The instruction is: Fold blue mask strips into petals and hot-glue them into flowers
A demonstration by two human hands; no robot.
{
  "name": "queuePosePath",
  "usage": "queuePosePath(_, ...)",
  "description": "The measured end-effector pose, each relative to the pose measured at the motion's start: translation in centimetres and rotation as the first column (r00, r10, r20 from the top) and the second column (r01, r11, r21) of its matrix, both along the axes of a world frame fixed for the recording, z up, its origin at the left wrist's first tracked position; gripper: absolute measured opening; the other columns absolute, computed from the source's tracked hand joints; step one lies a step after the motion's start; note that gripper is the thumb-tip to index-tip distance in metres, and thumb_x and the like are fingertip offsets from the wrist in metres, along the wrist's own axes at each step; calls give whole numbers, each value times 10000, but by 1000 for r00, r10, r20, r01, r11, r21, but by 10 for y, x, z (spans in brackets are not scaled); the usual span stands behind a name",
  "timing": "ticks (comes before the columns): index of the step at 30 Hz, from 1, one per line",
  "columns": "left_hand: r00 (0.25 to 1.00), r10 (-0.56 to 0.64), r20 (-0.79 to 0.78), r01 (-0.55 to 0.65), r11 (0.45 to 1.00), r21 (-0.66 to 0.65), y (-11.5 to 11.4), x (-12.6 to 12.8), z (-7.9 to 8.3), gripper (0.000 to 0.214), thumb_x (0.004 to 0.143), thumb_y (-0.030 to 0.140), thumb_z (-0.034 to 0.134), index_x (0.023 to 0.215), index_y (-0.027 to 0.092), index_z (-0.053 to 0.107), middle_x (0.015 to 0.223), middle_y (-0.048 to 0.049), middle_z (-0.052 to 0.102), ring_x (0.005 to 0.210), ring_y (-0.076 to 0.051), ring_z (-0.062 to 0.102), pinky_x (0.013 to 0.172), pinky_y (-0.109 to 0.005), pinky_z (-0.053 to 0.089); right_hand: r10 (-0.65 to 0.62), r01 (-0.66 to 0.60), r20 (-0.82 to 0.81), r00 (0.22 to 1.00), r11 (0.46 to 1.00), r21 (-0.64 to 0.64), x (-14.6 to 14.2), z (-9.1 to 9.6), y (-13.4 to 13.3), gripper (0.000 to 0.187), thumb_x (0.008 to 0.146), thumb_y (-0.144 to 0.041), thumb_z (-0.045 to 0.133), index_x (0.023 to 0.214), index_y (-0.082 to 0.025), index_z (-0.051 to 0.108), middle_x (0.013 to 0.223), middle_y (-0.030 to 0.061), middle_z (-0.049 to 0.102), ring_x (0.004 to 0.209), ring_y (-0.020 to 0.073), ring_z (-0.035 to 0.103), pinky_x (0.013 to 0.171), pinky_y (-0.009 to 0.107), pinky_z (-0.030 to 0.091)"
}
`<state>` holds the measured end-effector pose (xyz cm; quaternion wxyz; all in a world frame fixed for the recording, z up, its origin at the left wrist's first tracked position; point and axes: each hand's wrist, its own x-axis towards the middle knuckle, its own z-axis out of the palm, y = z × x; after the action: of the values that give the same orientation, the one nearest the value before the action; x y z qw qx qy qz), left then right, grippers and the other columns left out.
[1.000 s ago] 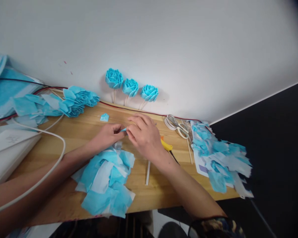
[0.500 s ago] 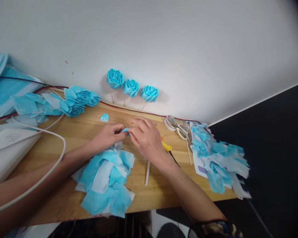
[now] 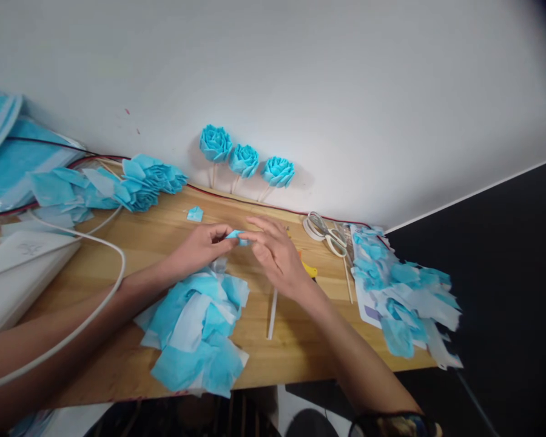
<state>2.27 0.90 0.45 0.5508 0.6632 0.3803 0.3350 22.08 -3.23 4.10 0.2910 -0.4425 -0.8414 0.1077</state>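
Note:
A small folded blue paper piece (image 3: 237,236) is pinched between the fingertips of both my hands above the wooden table (image 3: 164,237). My left hand (image 3: 200,246) grips its left end with thumb and forefinger. My right hand (image 3: 275,255) holds its right end, the other fingers loosely stretched. Just below my hands lies a heap of blue and white paper squares (image 3: 195,331). Beside my right wrist a white stick (image 3: 272,314) rests on the table. A yellow-handled tool (image 3: 307,269) is partly hidden behind my right hand.
Three blue paper roses (image 3: 243,159) lean on the wall. More blue paper flowers (image 3: 136,182) lie at the back left by a white cable (image 3: 95,303) and a white box (image 3: 13,273). White scissors (image 3: 323,232) and a pile of blue paper scraps (image 3: 400,291) sit right.
My hands have lifted the small blue piece slightly off the table, and my right hand's fingers have opened out from a curled grip to a looser pinch.

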Motion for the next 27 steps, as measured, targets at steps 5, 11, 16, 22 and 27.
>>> queuePosePath(5,999,-23,42,25,999,-44,-2,0,2,343,830,494,587,691,189,516,602,40,459,545,-106,420,503,-219,346,14,-18,-76,997,998,-65,3,-3,0,479,1031,-500,304,1196,-246,675,1424,96,571,1351,232,489,1119,491,374)
queuePosePath(11,1000,12,26,-11,999,-41,-1,0,-1,343,808,497,596,680,189,513,587,51,436,532,-101,405,497,-220,320,15,-33,-140,990,992,-126,0,1,-4,510,1011,-564,307,1197,-255,668,1433,90,562,1352,242,491,1127,499,367)
queuePosePath(16,998,55,25,-54,997,-49,-1,0,1,322,802,443,601,639,192,483,572,56,421,513,-95,383,509,-232,290,-147,50,-428,892,972,-230,3,-2,-4,444,996,-553,377,1225,-271,633,1338,62,632,1272,218,558,1115,436,396)
queuePosePath(22,999,26,21,-26,999,-20,0,-1,-2,325,833,443,589,654,186,503,586,52,423,536,-101,387,522,-237,282,-407,76,-528,745,838,-540,5,-18,4,297,918,-435,547,1035,-220,715,972,37,712,909,177,632,860,324,501)
queuePosePath(27,1000,25,-7,-25,1000,-7,0,0,-4,334,849,446,583,656,184,509,579,56,407,531,-99,376,520,-234,283,-398,30,-566,722,835,-549,7,-28,1,257,887,-426,586,906,-214,730,827,5,659,771,148,576,757,278,471)
